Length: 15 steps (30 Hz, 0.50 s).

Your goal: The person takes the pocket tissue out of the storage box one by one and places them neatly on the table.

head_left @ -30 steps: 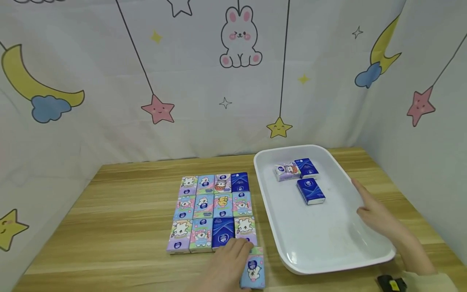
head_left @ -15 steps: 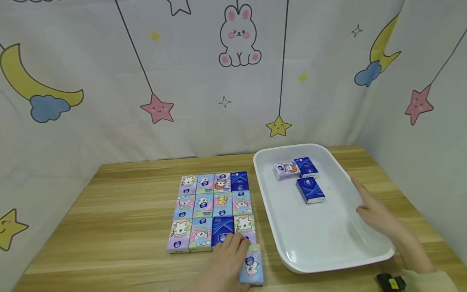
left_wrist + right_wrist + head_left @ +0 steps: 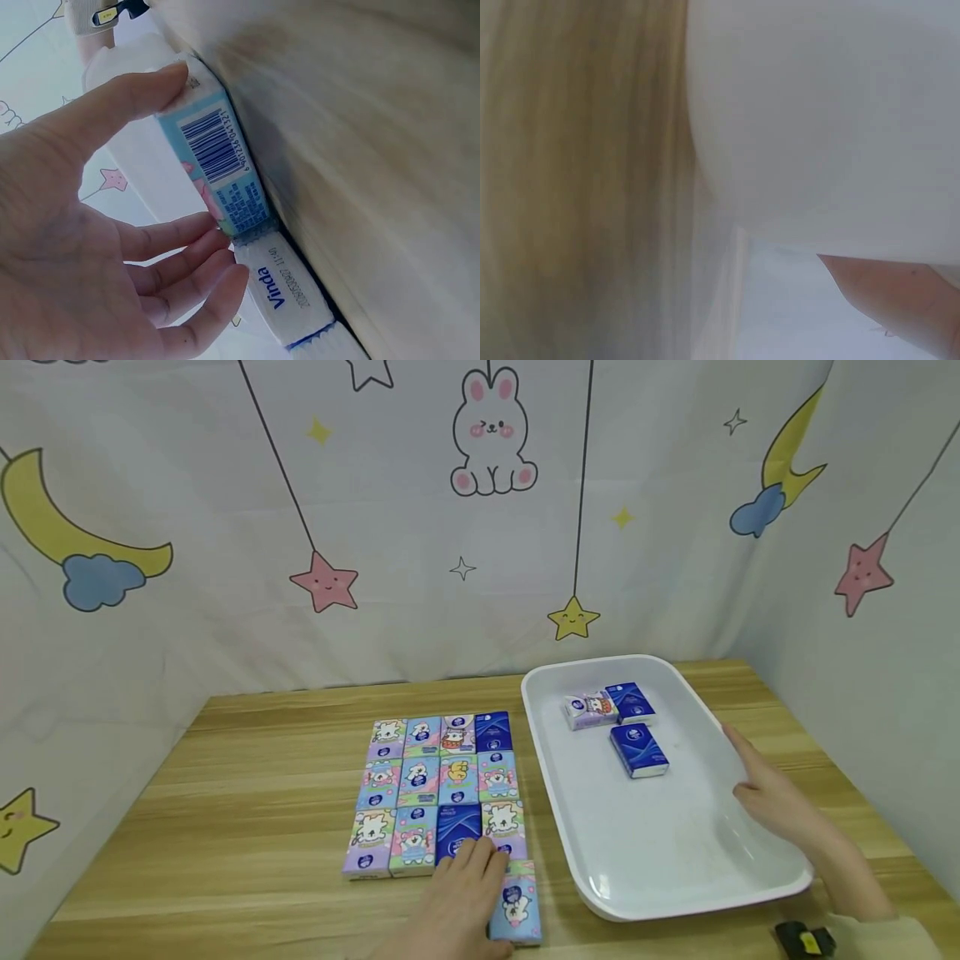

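In the head view my left hand [image 3: 459,902] grips a light-blue tissue pack [image 3: 517,903] printed with a white cartoon animal, its thumb at the near end and fingertips at the far end. The left wrist view shows the barcode side of this tissue pack [image 3: 214,154]. That pack lies on the table, against the near end of a purple-and-green tissue pack [image 3: 504,825] in a block of tissue packs. My right hand [image 3: 776,806] holds the right rim of a white tray [image 3: 558,806], thumb over the inner side, index finger along the rim; its other fingers are hidden.
The block of packs stands in three rows, cartoon ones mixed with dark-blue tissue packs [image 3: 492,733]. Inside the tray, toward its back, lie two blue packs [image 3: 638,752] and one purple tissue pack [image 3: 590,710]. A wooden table [image 3: 247,793] meets a curtain [image 3: 375,635] behind.
My left hand has slid the light-blue pack slightly away from me and left, up to the block's last row. The right hand and tray stay in place.
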Motion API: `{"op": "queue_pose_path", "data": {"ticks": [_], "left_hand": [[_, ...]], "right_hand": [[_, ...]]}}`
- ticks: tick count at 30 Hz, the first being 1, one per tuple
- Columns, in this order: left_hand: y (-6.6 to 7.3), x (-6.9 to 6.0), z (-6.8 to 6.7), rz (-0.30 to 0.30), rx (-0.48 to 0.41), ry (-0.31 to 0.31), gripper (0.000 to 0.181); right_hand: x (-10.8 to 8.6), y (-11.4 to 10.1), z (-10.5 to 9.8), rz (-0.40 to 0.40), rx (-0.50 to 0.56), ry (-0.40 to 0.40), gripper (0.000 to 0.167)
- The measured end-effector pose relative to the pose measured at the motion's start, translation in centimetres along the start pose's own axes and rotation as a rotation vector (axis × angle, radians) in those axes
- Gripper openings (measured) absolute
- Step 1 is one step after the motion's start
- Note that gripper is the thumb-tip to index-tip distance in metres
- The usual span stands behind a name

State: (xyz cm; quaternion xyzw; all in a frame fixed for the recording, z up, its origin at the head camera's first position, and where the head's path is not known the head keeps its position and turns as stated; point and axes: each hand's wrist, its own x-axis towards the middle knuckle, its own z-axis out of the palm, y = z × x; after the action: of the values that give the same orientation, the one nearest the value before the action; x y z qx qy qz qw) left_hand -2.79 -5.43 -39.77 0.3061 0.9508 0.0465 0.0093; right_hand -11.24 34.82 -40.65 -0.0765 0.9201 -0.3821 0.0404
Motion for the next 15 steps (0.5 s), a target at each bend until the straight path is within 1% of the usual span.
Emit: {"op": "queue_pose_path", "data": {"ticks": [3, 7, 14, 15], "left_hand": [[-0.03, 0.01, -0.07, 0.002, 0.019, -0.004, 0.084], [-0.01, 0.05, -0.18, -0.003, 0.036, -0.026, 0.087], [-0.12, 0.0, -0.21, -0.017, 0.027, -0.05, 0.09], [-0.15, -0.02, -0.21, -0.018, 0.026, -0.054, 0.09]], "right_hand": [[0.0, 0.02, 0.0, -0.003, 0.0, 0.0, 0.082], [-0.02, 0.07, -0.01, -0.008, 0.008, -0.004, 0.083], [-0.03, 0.12, 0.01, -0.014, 0.029, -0.007, 0.083], [-0.06, 0.06, 0.02, -0.006, 0.029, -0.012, 0.084]]}}
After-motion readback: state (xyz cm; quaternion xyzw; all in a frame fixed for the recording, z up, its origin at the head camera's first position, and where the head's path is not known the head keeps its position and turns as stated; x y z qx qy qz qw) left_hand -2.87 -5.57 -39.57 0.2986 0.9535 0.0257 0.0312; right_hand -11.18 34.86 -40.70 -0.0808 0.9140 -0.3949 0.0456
